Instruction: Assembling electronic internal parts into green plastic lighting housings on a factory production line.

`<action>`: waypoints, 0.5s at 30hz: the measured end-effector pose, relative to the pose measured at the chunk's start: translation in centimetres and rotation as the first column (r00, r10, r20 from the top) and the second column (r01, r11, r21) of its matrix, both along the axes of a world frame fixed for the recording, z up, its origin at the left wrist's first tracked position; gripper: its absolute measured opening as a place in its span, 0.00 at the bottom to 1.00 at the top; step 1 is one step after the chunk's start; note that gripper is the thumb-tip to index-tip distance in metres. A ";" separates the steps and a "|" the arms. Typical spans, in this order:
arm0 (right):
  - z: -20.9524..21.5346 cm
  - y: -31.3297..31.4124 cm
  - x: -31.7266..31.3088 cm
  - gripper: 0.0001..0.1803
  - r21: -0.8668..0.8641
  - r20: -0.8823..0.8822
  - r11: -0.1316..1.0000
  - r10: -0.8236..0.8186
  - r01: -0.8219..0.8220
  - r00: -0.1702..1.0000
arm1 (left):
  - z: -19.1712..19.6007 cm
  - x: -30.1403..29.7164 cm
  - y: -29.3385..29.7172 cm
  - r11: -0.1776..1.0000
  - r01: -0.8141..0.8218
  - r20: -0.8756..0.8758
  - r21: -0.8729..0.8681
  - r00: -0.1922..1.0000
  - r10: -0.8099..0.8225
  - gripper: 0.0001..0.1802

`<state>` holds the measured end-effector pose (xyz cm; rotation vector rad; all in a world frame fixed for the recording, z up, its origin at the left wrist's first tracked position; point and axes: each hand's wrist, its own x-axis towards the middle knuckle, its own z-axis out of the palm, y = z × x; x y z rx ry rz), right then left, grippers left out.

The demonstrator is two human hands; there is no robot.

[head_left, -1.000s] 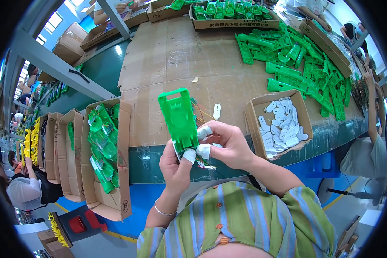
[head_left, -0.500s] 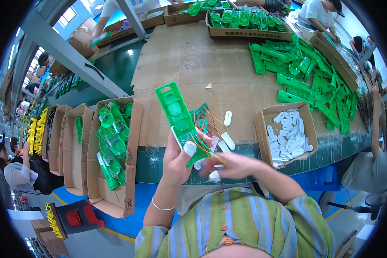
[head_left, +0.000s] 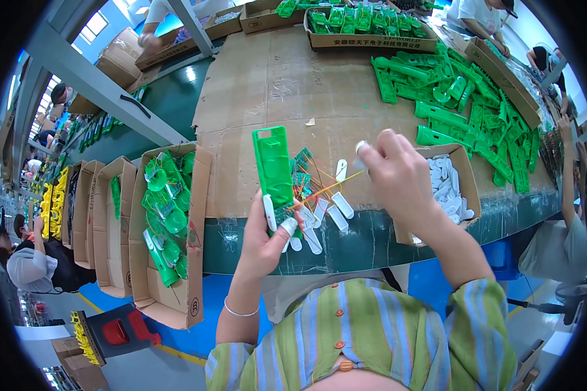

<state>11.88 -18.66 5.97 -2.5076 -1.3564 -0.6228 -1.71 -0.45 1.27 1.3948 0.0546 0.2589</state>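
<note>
My left hand (head_left: pixel 257 247) is closed around the lower end of a long green plastic housing (head_left: pixel 274 166), held upright over the table's near edge. A small circuit board and a white plastic strip (head_left: pixel 269 212) show by its fingers. White wrapping covers the left thumb tip. My right hand (head_left: pixel 401 173) is raised to the right, its fingers pinched on the end of thin yellow and orange wires (head_left: pixel 336 184). These stretch across toward the housing. Beyond my left hand lie green circuit boards (head_left: pixel 300 174) with wires, and several white oval plastic pieces (head_left: pixel 339 210) are beside them.
A carton of white pieces (head_left: pixel 445 186) stands under my right forearm. To the left, a carton (head_left: pixel 199 260) contains green assemblies. A heap of green housings (head_left: pixel 463 111) covers the table's right side. Another filled carton (head_left: pixel 372 42) stands at the back. Other people work around.
My right hand has moved up and right, away from the left hand, drawing the wires out straight. The green housing has turned more upright in my left hand.
</note>
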 end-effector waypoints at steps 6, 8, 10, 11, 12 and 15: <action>-0.9 2.4 -4.4 0.08 0.718 -0.415 0.688 0.541 -0.102 0.731 | -0.1 -0.1 -1.8 0.983 0.047 0.082 -0.178 0.996 -0.033 0.25; -1.1 2.6 -5.9 0.09 0.700 -0.507 0.712 0.551 -0.057 0.662 | 0.0 -0.4 -2.3 0.989 -0.042 0.057 -0.139 0.997 0.050 0.26; -1.2 2.6 -6.6 0.11 0.675 -0.592 0.737 0.557 -0.019 0.583 | -0.1 -0.7 -2.5 0.994 -0.050 0.088 -0.096 0.994 0.059 0.27; -1.4 2.7 -6.7 0.12 0.663 -0.594 0.747 0.556 -0.037 0.582 | -0.1 -0.7 -2.6 0.994 -0.052 0.088 -0.098 0.994 0.061 0.27; -1.7 2.7 -6.8 0.13 0.651 -0.596 0.757 0.554 -0.054 0.581 | -0.1 -0.8 -2.7 0.993 -0.062 0.071 -0.099 0.995 0.069 0.28; -2.4 3.2 -7.4 0.14 0.643 -0.588 0.765 0.503 -0.011 0.634 | -0.5 -0.6 -2.7 0.993 -0.094 0.122 0.078 0.989 0.084 0.29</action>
